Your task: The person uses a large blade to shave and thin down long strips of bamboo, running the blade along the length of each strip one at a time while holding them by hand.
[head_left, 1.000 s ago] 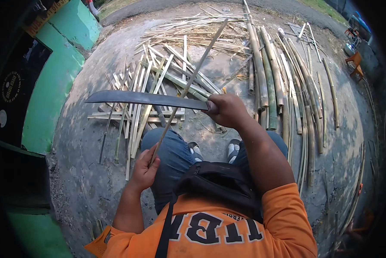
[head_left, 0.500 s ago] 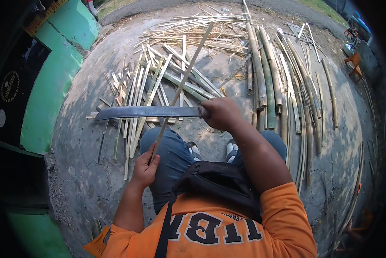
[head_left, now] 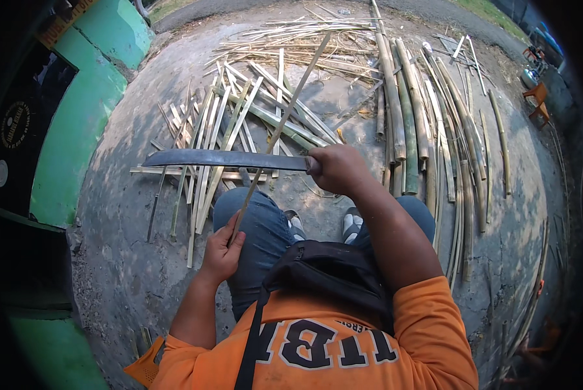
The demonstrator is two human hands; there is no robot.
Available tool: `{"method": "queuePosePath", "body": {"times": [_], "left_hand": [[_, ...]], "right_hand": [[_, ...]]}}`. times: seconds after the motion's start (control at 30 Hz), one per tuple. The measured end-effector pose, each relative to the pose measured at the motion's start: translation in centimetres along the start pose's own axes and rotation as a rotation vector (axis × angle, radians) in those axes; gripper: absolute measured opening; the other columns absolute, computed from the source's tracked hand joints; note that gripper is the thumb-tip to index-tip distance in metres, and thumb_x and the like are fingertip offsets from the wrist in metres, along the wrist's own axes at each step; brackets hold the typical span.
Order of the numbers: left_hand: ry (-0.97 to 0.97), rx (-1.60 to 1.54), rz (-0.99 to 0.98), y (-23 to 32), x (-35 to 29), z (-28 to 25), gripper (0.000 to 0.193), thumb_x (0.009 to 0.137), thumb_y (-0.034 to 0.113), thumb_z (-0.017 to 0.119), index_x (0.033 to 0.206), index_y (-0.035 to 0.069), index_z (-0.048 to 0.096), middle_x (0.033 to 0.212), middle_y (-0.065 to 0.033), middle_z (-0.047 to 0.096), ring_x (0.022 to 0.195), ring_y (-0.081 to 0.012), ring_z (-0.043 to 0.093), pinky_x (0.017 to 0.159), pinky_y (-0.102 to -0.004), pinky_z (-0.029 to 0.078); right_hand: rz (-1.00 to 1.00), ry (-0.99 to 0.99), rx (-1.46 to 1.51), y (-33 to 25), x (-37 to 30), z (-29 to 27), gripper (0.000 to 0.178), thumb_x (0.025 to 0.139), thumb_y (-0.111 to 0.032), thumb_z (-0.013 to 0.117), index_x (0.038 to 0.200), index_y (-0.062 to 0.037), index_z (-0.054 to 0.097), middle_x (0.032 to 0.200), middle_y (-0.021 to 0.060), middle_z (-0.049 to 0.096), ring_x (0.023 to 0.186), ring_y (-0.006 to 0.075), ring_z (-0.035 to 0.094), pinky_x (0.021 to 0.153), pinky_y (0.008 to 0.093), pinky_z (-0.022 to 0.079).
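My right hand [head_left: 339, 169] is closed round the handle of a machete [head_left: 229, 159]. Its long grey blade points left, crossing in front of a narrow bamboo strip [head_left: 296, 96]. The lower end of that strip is gripped in my left hand [head_left: 223, 250], by my left knee. From there the strip slants up and away to the right, its far end above the pile. Blade and strip overlap about a third of the way up; whether the edge touches the strip I cannot tell.
Split bamboo slats [head_left: 210, 143] lie in a crossed pile ahead to the left. Thin strips [head_left: 291, 42] are heaped farther off. Whole bamboo poles [head_left: 408, 130] lie ahead to the right. A green wall [head_left: 77, 130] stands at left, an orange chair [head_left: 537, 97] at far right.
The machete has shifted slightly along the strip toward me, its tip now a little higher relative to its handle. The strip has swung slightly right. Both hands keep their hold.
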State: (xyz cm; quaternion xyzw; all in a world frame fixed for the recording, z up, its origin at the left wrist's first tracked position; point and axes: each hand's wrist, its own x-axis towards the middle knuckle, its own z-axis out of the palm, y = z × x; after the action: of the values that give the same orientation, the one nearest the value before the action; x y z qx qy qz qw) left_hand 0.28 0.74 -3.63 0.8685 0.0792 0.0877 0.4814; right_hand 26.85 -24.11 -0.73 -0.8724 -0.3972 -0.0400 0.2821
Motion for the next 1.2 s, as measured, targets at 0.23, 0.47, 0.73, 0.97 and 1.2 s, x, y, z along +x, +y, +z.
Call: {"method": "queuePosePath", "body": {"times": [0.23,0.47,0.73,0.97,1.2], "left_hand": [[0.001,0.002,0.029,0.1,0.4,0.1,0.05,0.105,0.013,0.061,0.155,0.008,0.052,0.082,-0.0063,0.057,0.072,-0.0121,0.051,0.068,-0.0284,0.044],[-0.011,0.007,-0.004,0.5,0.3,0.0,0.05,0.105,0.013,0.062,0.154,0.008,0.053,0.082,-0.0059,0.057,0.072,-0.012,0.051,0.068,-0.0283,0.044],[-0.035,0.012,-0.073,0.4,0.2,-0.2,0.046,0.107,0.01,0.059,0.151,0.0,0.054,0.123,-0.0092,0.074,0.11,-0.0108,0.065,0.096,-0.0259,0.049],[0.0,0.027,0.011,1.4,0.3,0.0,0.05,0.104,0.011,0.062,0.154,0.01,0.053,0.081,-0.0068,0.058,0.072,-0.0135,0.052,0.068,-0.029,0.044],[0.018,0.035,0.013,0.4,0.1,0.2,0.05,0.104,0.012,0.062,0.153,0.01,0.054,0.082,-0.0084,0.058,0.073,-0.0151,0.054,0.069,-0.03,0.045]], "right_hand": [[0.014,-0.006,-0.011,1.7,0.7,0.6,0.01,0.082,-0.022,0.071,0.081,-0.0121,0.07,0.078,0.0172,0.069,0.08,0.0421,0.068,0.072,0.054,0.054],[0.019,-0.016,-0.064,1.7,0.7,0.2,0.012,0.084,-0.025,0.07,0.082,-0.0134,0.07,0.077,0.0159,0.07,0.08,0.0403,0.07,0.072,0.0528,0.055],[-0.02,0.034,-0.032,0.6,0.5,0.3,0.014,0.085,-0.026,0.07,0.082,-0.0118,0.069,0.076,0.0162,0.069,0.077,0.0411,0.069,0.069,0.0535,0.054],[0.021,0.029,-0.029,0.4,0.5,0.2,0.013,0.088,-0.025,0.067,0.087,-0.0141,0.073,0.078,0.0169,0.069,0.08,0.0411,0.069,0.07,0.0548,0.054],[0.004,-0.019,0.016,-0.6,0.3,0.2,0.013,0.088,-0.025,0.067,0.086,-0.0142,0.073,0.079,0.0162,0.07,0.08,0.0412,0.069,0.073,0.0536,0.055]]}}
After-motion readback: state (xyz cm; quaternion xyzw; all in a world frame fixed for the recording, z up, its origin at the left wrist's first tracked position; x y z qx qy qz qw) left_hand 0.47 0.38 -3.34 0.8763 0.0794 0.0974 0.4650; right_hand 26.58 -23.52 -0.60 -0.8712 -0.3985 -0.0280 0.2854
